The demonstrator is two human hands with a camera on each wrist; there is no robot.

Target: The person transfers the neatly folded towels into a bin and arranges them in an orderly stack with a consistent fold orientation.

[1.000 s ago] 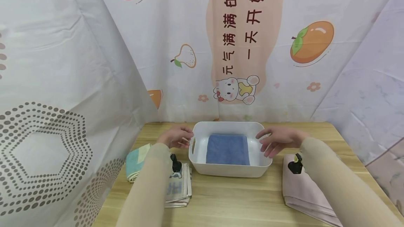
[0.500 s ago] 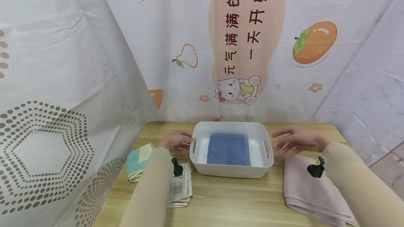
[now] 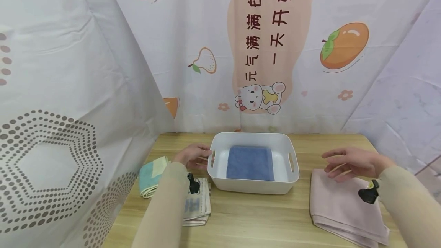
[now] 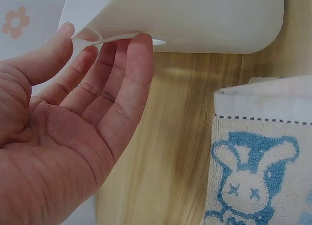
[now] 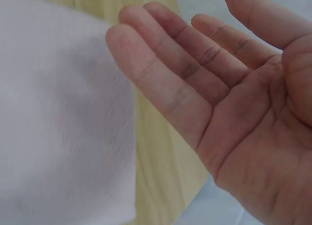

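Just moved the right hand off the right end of the white rectangular plastic tub, outward and slightly nearer the body, to above the far part of the pale pink folded fabric cloth. Holding nothing with the right fingers now: loosely bent and a little spread, with palm bare in the right wrist view. Cannot tell from these views about light contact with the pink cloth, lying beneath and bodyward of those fingertips.

Kept the left hand at the tub's left slot handle meanwhile, gripping lightly by the look of it, with fingers curled up to the handle edge and thumb near the rim. Probably means steadying the tub from one end only, with the right side released and free for other handling. No clear shift of the tub with that release, so likely resting securely on the light wooden tabletop.

Note the blue folded rectangular terry towel lying flat inside the tub, just beyond the left fingers and well apart from the right ones. Note also, bodyward of the left fingers, the cream-and-blue printed folded towel, and, outward of them, the teal-and-yellow folded towel, both outside the tub and apparently untouched by either hand.
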